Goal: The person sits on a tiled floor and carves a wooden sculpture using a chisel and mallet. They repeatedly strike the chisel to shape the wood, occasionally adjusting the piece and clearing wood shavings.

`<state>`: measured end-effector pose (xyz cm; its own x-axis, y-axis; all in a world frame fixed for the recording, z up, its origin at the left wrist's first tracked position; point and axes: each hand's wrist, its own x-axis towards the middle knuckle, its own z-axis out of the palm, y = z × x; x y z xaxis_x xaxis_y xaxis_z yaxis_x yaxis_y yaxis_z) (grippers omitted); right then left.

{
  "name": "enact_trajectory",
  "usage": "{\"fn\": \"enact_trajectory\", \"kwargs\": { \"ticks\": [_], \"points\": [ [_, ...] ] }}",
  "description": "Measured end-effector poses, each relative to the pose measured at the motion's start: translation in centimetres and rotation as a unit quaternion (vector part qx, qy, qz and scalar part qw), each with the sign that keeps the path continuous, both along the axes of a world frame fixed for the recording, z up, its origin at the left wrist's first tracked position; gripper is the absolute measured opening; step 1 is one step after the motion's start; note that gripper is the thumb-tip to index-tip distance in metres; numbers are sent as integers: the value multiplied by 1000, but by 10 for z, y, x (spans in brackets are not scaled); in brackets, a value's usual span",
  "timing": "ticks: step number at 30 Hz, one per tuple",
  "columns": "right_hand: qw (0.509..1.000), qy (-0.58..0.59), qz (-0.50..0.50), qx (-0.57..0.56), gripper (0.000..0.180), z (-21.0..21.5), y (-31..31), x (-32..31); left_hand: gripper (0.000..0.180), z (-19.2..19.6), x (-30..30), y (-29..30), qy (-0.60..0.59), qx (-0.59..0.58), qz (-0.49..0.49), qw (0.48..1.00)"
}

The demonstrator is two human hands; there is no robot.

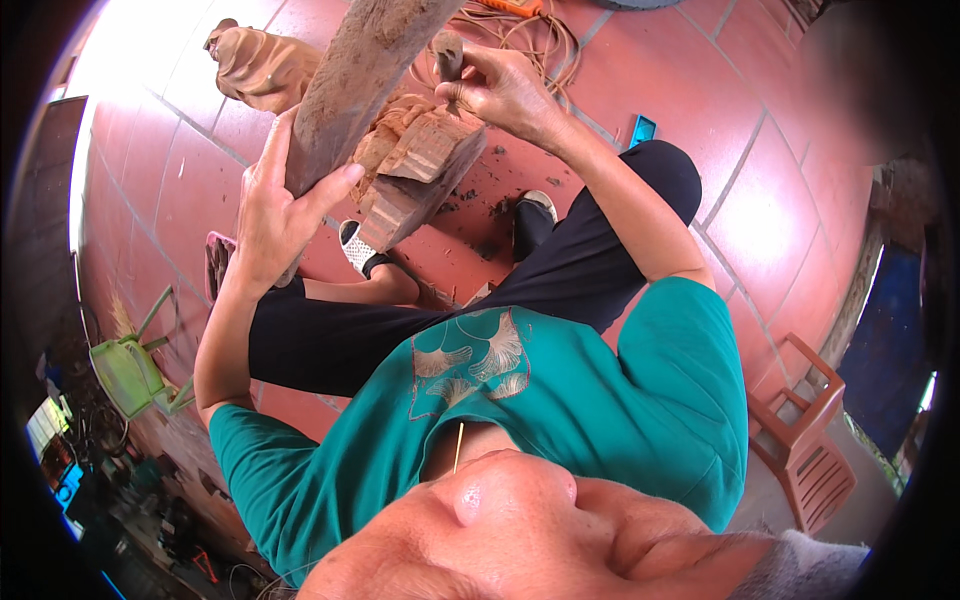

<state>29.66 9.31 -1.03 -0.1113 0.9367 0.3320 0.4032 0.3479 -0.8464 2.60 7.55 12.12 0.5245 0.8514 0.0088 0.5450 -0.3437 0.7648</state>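
My left hand [272, 210] grips a long, thick piece of brown wood [360, 85], thumb on one side and fingers on the other. This piece slants up and away to the top edge, above the work. My right hand [503, 95] is closed around a tool with a stubby, round wooden handle [448, 58]; its blade cannot be made out. Directly below the tool, a partly carved wooden block [420, 165] lies tilted between my legs, with pale cut faces and a darker side. The long piece hides part of this block.
A carved brown wooden figure [262, 68] is on the tiled floor at far left. An orange cable [560, 50] lies coiled beyond my right hand, and a small blue object [643, 130] is near my knee. Dark chips litter the floor. Plastic chairs, green [130, 375] and brown [812, 450], flank me.
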Motion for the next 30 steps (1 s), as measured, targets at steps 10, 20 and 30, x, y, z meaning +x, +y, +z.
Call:
{"fn": "enact_trajectory", "kwargs": {
  "ticks": [10, 20, 30],
  "points": [
    [999, -6, 8, -34, 25, 1, -1, 1, 62, -5, 1, 5, 4, 9, -5, 1000],
    [999, 6, 7, -36, 26, 3, -1, 2, 64, -1, 0, 6, 5, 8, -3, 1000],
    [999, -17, 16, 28, 29, -5, 1, 1, 65, 0, 1, 6, 27, 19, -14, 999]
  ]
}}
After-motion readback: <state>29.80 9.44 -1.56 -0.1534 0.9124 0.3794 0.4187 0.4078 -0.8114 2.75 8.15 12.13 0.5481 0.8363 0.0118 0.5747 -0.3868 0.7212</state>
